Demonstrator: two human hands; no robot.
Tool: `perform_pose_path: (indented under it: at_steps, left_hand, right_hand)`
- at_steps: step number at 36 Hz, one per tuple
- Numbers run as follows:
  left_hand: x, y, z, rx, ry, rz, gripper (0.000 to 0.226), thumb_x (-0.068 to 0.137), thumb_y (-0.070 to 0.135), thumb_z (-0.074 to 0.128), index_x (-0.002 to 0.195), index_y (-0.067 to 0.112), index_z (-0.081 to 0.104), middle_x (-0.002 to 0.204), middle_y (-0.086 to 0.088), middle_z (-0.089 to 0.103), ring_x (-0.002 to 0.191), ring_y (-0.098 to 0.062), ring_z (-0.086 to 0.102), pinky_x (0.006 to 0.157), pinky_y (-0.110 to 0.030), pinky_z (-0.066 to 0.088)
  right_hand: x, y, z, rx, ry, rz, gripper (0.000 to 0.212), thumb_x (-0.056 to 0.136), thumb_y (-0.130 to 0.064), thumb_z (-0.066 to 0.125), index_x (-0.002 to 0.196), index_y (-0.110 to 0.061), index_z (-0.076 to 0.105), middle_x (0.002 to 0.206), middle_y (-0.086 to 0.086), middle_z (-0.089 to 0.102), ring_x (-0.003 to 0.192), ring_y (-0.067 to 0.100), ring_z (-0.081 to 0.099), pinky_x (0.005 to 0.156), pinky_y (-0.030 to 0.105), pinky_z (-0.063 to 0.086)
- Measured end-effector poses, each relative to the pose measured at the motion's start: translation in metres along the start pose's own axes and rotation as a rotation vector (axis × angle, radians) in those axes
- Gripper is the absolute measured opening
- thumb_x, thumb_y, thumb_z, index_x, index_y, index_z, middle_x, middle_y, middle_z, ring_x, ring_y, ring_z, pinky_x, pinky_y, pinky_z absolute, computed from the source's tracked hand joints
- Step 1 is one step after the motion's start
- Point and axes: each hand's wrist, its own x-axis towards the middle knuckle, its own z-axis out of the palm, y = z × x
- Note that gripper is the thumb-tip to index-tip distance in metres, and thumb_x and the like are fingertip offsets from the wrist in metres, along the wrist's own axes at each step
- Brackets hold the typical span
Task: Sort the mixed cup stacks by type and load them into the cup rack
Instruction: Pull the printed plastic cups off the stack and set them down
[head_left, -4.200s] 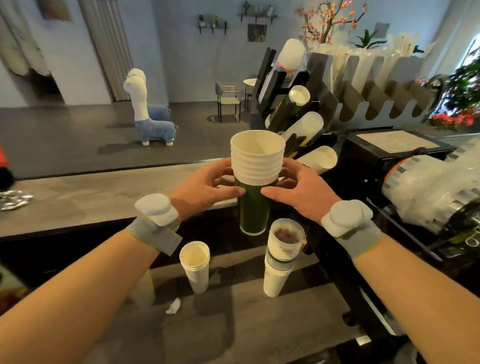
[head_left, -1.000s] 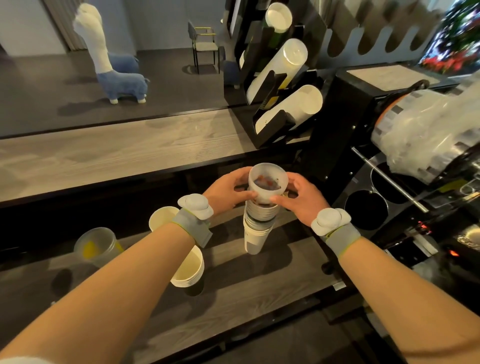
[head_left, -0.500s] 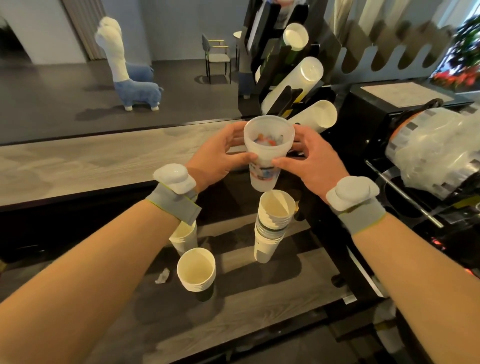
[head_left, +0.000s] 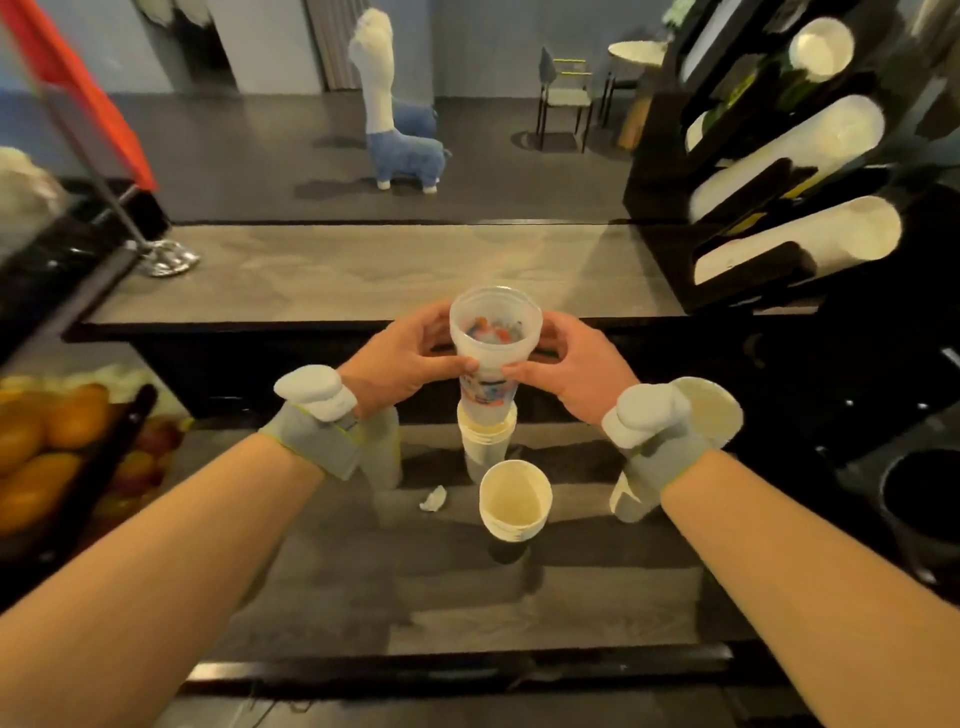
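Both hands, left hand (head_left: 400, 358) and right hand (head_left: 576, 364), have fingers clamped on the clear cup (head_left: 493, 348) (printed), probably steadying it over the paper stack (head_left: 485, 441).

**One head view, looking down over my counter**

I am wearing the only camera on my head, so it is looking forward and down along my forearms. It is sitting close over the lower wooden counter (head_left: 467, 597), with the cup rack (head_left: 737, 171) crowding the upper right edge and the room floor receding beyond.
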Motion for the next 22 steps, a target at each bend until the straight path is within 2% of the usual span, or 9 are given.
perform_pose_path:
  at_steps: [2,3,6,10,13,15,18,22]
  left_hand:
    - [-0.005,-0.014,-0.003,0.001,0.013,-0.034,0.062,0.082,0.016,0.076,0.136,0.024,0.048,0.134,0.007,0.061,0.124,-0.007,0.058,0.108,-0.038,0.046]
    - [-0.005,-0.024,-0.005,0.002,0.025,-0.047,0.065,0.08,0.016,0.078,0.137,0.023,0.047,0.134,0.007,0.061,0.124,-0.007,0.058,0.109,-0.04,0.046]
    - [-0.022,-0.047,-0.012,0.005,0.026,-0.09,0.074,0.074,0.02,0.084,0.137,0.023,0.046,0.134,0.006,0.06,0.125,-0.009,0.057,0.11,-0.045,0.044]
    - [-0.045,-0.078,-0.021,0.031,0.062,-0.154,0.086,0.06,0.047,0.088,0.134,0.032,0.046,0.135,0.008,0.058,0.127,-0.011,0.055,0.109,-0.045,0.045]
    - [-0.068,-0.105,-0.027,-0.009,0.058,-0.204,0.08,0.066,0.031,0.089,0.133,0.029,0.044,0.134,0.006,0.058,0.125,-0.008,0.057,0.108,-0.044,0.046]
    - [-0.08,-0.125,-0.029,-0.044,0.053,-0.248,0.079,0.067,0.023,0.088,0.133,0.026,0.044,0.133,0.005,0.06,0.122,-0.007,0.059,0.108,-0.043,0.047]
    - [-0.094,-0.15,-0.026,-0.059,0.048,-0.288,0.084,0.056,0.042,0.09,0.128,0.034,0.046,0.13,0.006,0.063,0.121,-0.011,0.061,0.106,-0.042,0.048]
    - [-0.105,-0.182,-0.021,-0.076,0.032,-0.344,0.077,0.06,0.036,0.089,0.125,0.036,0.047,0.13,0.008,0.062,0.121,-0.009,0.06,0.107,-0.044,0.047]
  right_hand:
    - [0.0,0.007,0.008,0.001,-0.02,0.039,0.059,0.078,-0.025,0.082,0.131,-0.02,0.055,0.122,-0.008,0.065,0.103,-0.001,0.062,0.083,0.012,0.053]
    - [-0.001,0.009,0.013,0.012,-0.038,0.053,0.058,0.078,-0.024,0.083,0.129,-0.021,0.055,0.119,-0.01,0.065,0.1,-0.003,0.061,0.082,0.011,0.053]
    - [-0.003,0.017,0.039,0.009,-0.058,0.073,0.058,0.078,-0.023,0.082,0.128,-0.022,0.054,0.113,-0.013,0.062,0.09,-0.012,0.056,0.063,-0.002,0.044]
    - [-0.009,0.021,0.079,0.028,-0.101,0.103,0.061,0.076,-0.022,0.084,0.128,-0.018,0.054,0.112,-0.011,0.062,0.088,-0.007,0.058,0.061,-0.001,0.045]
    - [-0.015,0.026,0.116,0.023,-0.13,0.14,0.062,0.074,-0.028,0.086,0.126,-0.021,0.054,0.116,-0.009,0.065,0.097,0.002,0.063,0.068,0.007,0.049]
    - [-0.02,0.034,0.136,0.055,-0.156,0.177,0.06,0.074,-0.024,0.086,0.125,-0.019,0.055,0.116,-0.008,0.066,0.095,-0.001,0.063,0.068,0.006,0.049]
    - [-0.028,0.049,0.158,0.08,-0.186,0.221,0.061,0.074,-0.017,0.086,0.125,-0.017,0.054,0.11,-0.011,0.064,0.089,-0.007,0.061,0.065,0.002,0.046]
    - [-0.037,0.07,0.185,0.04,-0.221,0.253,0.062,0.075,-0.027,0.085,0.126,-0.028,0.051,0.117,-0.012,0.062,0.103,0.004,0.061,0.071,0.007,0.046]
